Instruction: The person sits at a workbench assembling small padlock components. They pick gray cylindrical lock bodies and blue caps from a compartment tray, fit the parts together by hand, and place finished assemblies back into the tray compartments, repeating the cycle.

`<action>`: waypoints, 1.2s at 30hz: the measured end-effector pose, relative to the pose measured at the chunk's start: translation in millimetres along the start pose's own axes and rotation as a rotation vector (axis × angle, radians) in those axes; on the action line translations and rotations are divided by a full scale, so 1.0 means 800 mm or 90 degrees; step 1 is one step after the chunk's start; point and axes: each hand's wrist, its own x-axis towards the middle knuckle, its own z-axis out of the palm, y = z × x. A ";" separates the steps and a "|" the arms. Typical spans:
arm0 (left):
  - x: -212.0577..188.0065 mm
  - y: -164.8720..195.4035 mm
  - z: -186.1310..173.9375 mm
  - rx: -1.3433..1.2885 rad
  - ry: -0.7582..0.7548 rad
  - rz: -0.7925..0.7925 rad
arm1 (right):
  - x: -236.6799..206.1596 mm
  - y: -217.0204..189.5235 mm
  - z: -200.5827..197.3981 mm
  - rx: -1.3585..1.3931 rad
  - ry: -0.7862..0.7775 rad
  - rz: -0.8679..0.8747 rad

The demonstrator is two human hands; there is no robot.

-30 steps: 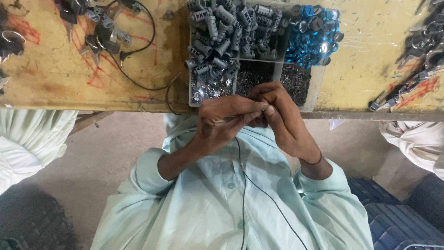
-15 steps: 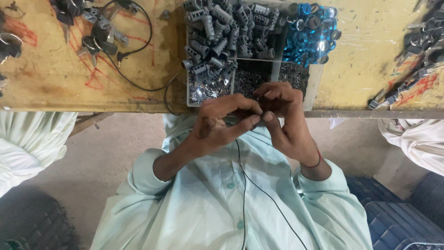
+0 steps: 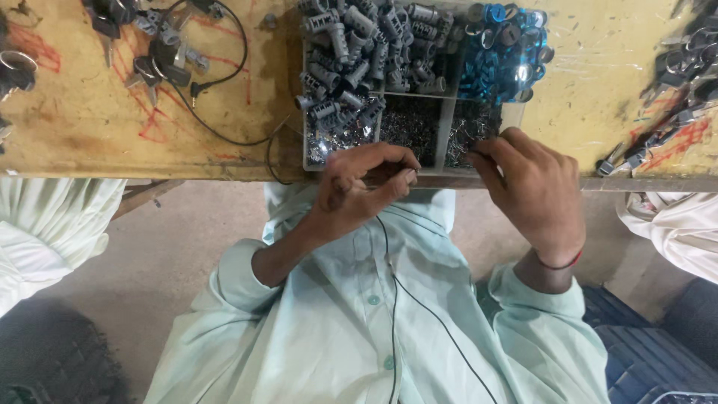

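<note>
My left hand (image 3: 357,188) is curled at the table's front edge and pinches a small grey metal part (image 3: 407,174) between thumb and fingers. My right hand (image 3: 532,185) is apart from it, to the right. Its fingertips are pinched together at the near right compartment of a divided tray (image 3: 446,129), over a heap of tiny dark metal pins (image 3: 470,135). Whether a pin sits between the fingertips is hidden. The tray also holds grey metal cylinders (image 3: 359,45), blue rings (image 3: 502,52) and more small pins (image 3: 410,131).
The tray stands on a worn yellow table (image 3: 90,120). Keys and a black cable (image 3: 161,63) lie at the back left, more keys (image 3: 673,90) at the right. White-clothed people sit at the left (image 3: 45,224) and right (image 3: 673,224). A blue crate (image 3: 643,352) is at the lower right.
My hands were joined over the small part in front of my chest. My right hand has left it and moved right and forward to the tray's pin compartment; my left hand keeps the part.
</note>
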 end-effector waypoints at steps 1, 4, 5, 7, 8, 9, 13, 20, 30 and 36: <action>0.002 -0.001 0.000 0.011 -0.004 0.001 | 0.001 0.008 0.001 -0.067 0.000 -0.019; 0.005 -0.002 -0.001 0.037 -0.014 -0.014 | -0.001 0.021 0.008 -0.098 -0.002 -0.018; 0.005 -0.002 0.000 0.043 -0.009 -0.024 | -0.001 0.023 0.010 -0.080 -0.008 -0.014; 0.004 -0.002 -0.001 0.036 -0.013 -0.010 | 0.001 0.022 0.014 -0.089 0.008 -0.021; 0.004 -0.002 -0.001 0.034 -0.019 -0.004 | 0.003 0.021 0.014 -0.092 0.018 -0.022; 0.004 -0.002 -0.001 0.040 -0.016 0.002 | 0.004 0.019 0.015 -0.098 0.016 -0.028; 0.006 -0.001 -0.002 0.069 -0.014 0.030 | 0.006 0.016 0.019 -0.108 0.031 -0.033; 0.005 0.008 -0.003 0.120 -0.015 0.056 | 0.001 0.021 0.021 0.031 0.109 0.049; 0.007 0.013 0.003 0.132 -0.020 0.067 | 0.005 0.019 0.025 -0.040 0.053 -0.015; 0.011 0.009 0.002 0.085 -0.028 0.017 | 0.009 0.017 0.024 -0.033 0.046 0.001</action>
